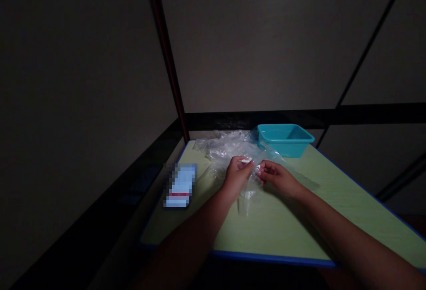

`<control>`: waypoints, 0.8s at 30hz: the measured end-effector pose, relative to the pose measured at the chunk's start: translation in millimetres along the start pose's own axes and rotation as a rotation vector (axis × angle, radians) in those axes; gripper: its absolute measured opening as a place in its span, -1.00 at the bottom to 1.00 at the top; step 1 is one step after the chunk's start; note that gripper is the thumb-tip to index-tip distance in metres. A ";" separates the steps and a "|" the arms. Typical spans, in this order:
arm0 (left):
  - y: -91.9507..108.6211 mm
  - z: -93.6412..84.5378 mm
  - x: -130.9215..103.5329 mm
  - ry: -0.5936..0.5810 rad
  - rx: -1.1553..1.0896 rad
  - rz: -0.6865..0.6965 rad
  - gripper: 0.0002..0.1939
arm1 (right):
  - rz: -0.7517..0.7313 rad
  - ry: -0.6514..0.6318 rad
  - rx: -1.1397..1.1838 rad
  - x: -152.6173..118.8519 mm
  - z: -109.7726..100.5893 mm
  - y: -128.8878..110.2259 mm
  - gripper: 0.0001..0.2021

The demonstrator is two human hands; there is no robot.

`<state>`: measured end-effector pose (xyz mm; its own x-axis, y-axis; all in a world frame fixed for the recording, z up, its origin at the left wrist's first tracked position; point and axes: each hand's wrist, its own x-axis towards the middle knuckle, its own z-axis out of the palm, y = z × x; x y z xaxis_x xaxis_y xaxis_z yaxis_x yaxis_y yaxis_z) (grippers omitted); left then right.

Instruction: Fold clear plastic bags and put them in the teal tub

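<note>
Both hands meet over the middle of a light green table (pixel 346 219). My left hand (pixel 238 172) is closed, its thumb and fingers pinching clear plastic film. Just to its right, my right hand (pixel 275 176) pinches the film too, fingertips curled in. A strip of the clear plastic (pixel 244 203) hangs below my left hand. Behind the hands lies a crumpled heap of transparent plastic bags (pixel 229 147), spreading toward the back edge. Whether anything small sits between the fingertips is too small to tell.
A turquoise basin (pixel 288 148) stands at the back right of the table, touching the plastic. A phone-like device (pixel 181 185), its screen pixelated, lies near the left edge. Dark walls rise behind and to the left of the blue-edged table.
</note>
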<state>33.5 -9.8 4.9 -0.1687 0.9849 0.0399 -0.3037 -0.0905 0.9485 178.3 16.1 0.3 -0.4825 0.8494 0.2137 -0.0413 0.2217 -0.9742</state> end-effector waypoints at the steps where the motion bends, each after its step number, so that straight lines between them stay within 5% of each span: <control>1: 0.7 0.6 -0.3 -0.013 -0.009 -0.002 -0.68 | -0.003 -0.017 -0.003 -0.7 1.0 -1.4 -0.65; 9: 6.0 -2.6 -1.1 -0.135 -0.119 0.001 -0.68 | -0.028 -0.044 0.018 -8.2 3.9 -11.0 -0.66; 16: 29.9 -12.0 -4.6 -0.168 -0.408 -0.047 -0.70 | -0.093 0.025 0.039 -14.5 -1.6 -24.2 -0.68; 24: 52.7 -16.5 -6.0 -0.013 -0.480 -0.040 -0.58 | -0.160 0.108 0.100 -22.3 -3.9 -39.7 -0.67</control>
<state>2.9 -22.9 49.4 -0.1374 0.9904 0.0134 -0.7088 -0.1077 0.6971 194.2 -9.8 34.5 -0.3668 0.8545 0.3677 -0.1992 0.3139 -0.9283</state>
